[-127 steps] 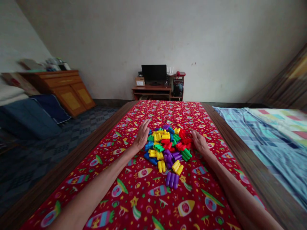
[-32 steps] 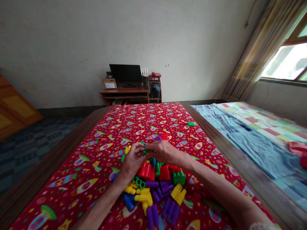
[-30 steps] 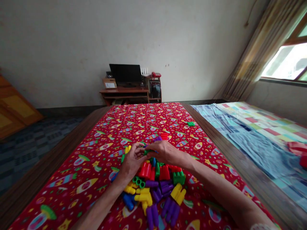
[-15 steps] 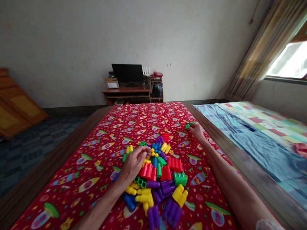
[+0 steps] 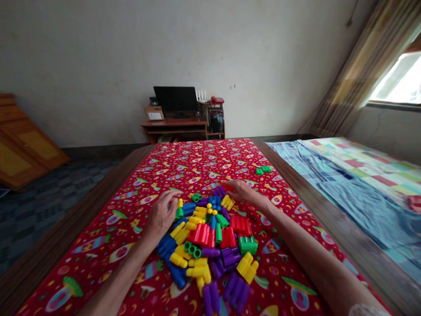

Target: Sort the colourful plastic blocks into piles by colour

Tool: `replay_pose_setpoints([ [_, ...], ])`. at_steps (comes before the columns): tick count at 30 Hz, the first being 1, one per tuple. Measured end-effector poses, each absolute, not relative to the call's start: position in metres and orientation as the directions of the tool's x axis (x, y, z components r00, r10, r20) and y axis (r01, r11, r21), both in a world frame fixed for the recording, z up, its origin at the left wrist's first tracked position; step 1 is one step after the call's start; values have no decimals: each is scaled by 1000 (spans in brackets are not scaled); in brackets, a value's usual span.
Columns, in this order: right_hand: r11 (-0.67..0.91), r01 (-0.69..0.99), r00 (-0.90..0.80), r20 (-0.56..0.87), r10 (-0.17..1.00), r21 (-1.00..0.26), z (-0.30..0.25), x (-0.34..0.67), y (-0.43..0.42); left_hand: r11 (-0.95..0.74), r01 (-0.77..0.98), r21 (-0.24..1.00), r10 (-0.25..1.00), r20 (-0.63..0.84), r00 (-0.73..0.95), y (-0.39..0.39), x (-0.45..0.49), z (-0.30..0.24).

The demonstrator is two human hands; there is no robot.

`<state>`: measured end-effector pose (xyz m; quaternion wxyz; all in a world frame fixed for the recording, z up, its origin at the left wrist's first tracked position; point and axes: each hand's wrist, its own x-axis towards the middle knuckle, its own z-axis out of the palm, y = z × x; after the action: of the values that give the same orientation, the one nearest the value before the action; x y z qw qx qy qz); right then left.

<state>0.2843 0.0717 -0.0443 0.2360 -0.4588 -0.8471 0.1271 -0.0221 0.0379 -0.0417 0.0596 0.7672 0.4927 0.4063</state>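
A pile of plastic building blocks (image 5: 213,245) in red, yellow, green, blue and purple lies on a red rocket-print cloth (image 5: 131,245). My left hand (image 5: 162,216) rests at the pile's left edge, its fingers curled onto a green block (image 5: 179,213) with a yellow one just above it. My right hand (image 5: 246,194) lies palm down at the pile's far edge. Its fingers stretch out over a red block (image 5: 227,187) beside a purple one. A pair of green blocks (image 5: 263,169) sits apart on the cloth, farther right.
The cloth covers a long wooden table (image 5: 82,219). A bed with a blue and patchwork sheet (image 5: 348,184) runs along the right. A desk with a monitor (image 5: 177,114) stands at the far wall, a wooden cabinet (image 5: 26,149) at the left, a curtained window (image 5: 391,83) at the right.
My right hand has drawn back from the green blocks at the far right to the pile's far edge. My left hand has slid from the pile's top to its left edge.
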Motion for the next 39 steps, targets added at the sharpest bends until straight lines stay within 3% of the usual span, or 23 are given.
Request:
replay_pose_setpoints([
  [3,401,778,-300,275,913,-483,-47,289,72,-450,737,504,829,543,135,49,-34,-64],
  [7,349,783,-179,350,919,-515,-48,305,78,-463,741,487,824,544,157,52,-37,-74],
  [13,237,701,-63,273,960,-673,-46,319,84,-499,745,443,815,532,229,49,-36,-66],
  [20,251,705,-52,305,951,-664,-42,317,82,-491,758,430,817,530,228,50,-38,-67],
  [26,157,767,182,445,877,-622,-36,361,84,-494,758,425,814,534,231,50,-38,-67],
  [29,94,736,274,422,864,-671,-40,378,86,-494,753,435,813,537,224,51,-38,-68],
  [35,181,652,179,381,907,-736,-49,348,99,-500,743,446,811,542,220,51,-38,-70],
  [39,200,706,91,367,926,-679,-50,328,104,-497,743,449,817,530,226,51,-38,-69],
])
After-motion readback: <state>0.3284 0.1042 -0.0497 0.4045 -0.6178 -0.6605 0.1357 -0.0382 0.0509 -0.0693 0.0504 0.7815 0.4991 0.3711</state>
